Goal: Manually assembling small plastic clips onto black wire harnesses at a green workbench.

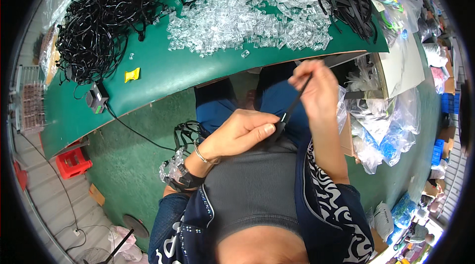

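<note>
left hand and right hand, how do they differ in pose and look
The left hand sits lower, thumb stretched out; the right hand is raised nearer the table edge, fingers curled. The left hand has a bracelet at its wrist; the right hand shows none. Both hold the same black strap.

Black strap [298, 98]: narrow, slender, near straight, slanting. Upper end at the blurred fingers of the right hand [317, 90]; lower end pinched under the thumb of the left hand [243, 132]. Shiny spot [283, 117] just beside that thumb; glint or clear part, cannot tell. Dark lower end partly hidden. Held clear of the table [166, 78], bodyward of its near edge.
</note>
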`<state>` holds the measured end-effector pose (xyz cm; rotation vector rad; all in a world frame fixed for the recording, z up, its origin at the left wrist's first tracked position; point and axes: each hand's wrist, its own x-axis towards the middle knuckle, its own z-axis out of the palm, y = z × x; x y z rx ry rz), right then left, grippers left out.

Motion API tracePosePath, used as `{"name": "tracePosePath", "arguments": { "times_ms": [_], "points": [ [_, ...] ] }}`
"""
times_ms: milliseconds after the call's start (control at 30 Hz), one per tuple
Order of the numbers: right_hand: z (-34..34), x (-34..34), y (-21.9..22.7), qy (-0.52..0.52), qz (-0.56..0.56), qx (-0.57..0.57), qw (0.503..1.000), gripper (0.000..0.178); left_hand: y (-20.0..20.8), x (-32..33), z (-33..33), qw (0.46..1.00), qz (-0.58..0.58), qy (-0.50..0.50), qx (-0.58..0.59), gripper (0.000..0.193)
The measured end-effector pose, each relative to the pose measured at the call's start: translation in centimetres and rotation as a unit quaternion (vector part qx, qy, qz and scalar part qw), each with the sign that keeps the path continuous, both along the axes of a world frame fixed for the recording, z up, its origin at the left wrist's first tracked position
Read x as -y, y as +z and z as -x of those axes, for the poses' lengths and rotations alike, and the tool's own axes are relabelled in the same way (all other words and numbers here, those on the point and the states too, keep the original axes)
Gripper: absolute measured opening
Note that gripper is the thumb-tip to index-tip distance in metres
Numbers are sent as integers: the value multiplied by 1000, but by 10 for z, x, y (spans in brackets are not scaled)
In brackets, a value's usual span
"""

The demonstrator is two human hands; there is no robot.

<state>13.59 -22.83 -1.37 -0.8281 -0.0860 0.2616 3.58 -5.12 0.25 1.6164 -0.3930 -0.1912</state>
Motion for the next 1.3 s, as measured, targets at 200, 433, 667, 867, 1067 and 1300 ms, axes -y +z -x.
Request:
{"name": "tracePosePath", "arguments": {
  "times_ms": [200,433,667,867,1067,1300],
  "points": [
    [11,12,25,162,150,15,975,20,-11,-7,-4,998,-19,56,-9,20],
    [8,-7,-11,-4,513,312,800,16,-11,0,-11,997,-68,43,-2,18],
    [5,-1,-19,26,414,283,865,19,-12,-1,-23,977,-183,90,68,14],
    [11,0,0,113,279,106,948,22,-15,-12,-62,842,-359,347,207,15],
    [12,4,-6,144,273,52,950,16,-35,-17,-80,811,-406,370,198,14],
    [15,-4,7,122,314,100,936,17,-22,-6,-58,923,-141,349,84,13]
  ]
}}
